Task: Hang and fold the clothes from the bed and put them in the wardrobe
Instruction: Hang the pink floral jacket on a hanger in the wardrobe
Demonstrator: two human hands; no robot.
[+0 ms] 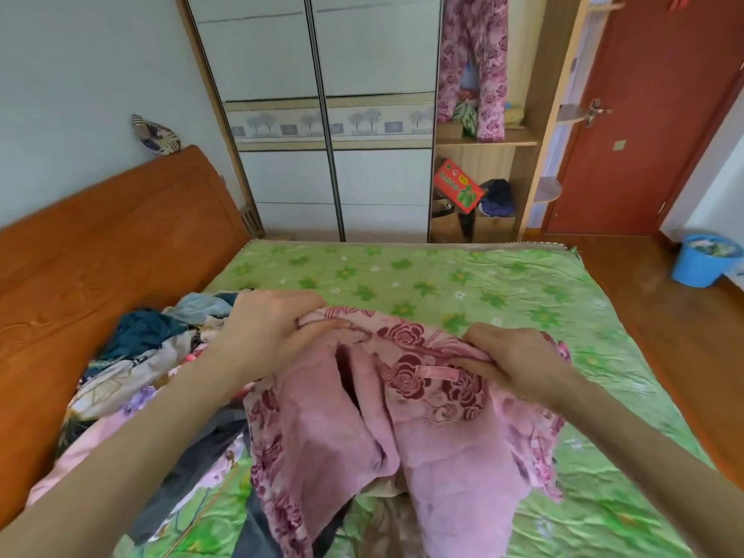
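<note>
While gripping the top edge of a pink rose-print garment (406,400) over the bed (463,287), both hands curled tight. Left hand (265,332) bunching the fabric at its left corner, thumb pressed along the fold, fingers tucked out of sight behind the cloth. Right hand (519,364) pinching the right corner, thumb on top, just beside a small pink hanging loop (437,373). Fleecy inside of the garment facing the camera, rest of it hanging down toward the lower edge of the head view. Messy pile of clothes (137,356) left of the left forearm, up against the orange headboard (100,243). Wardrobe (322,114) past the far side of the bed, matching rose-print trousers (475,62) hanging in its open section. Blue bucket (702,261) on the floor at far right.
</note>
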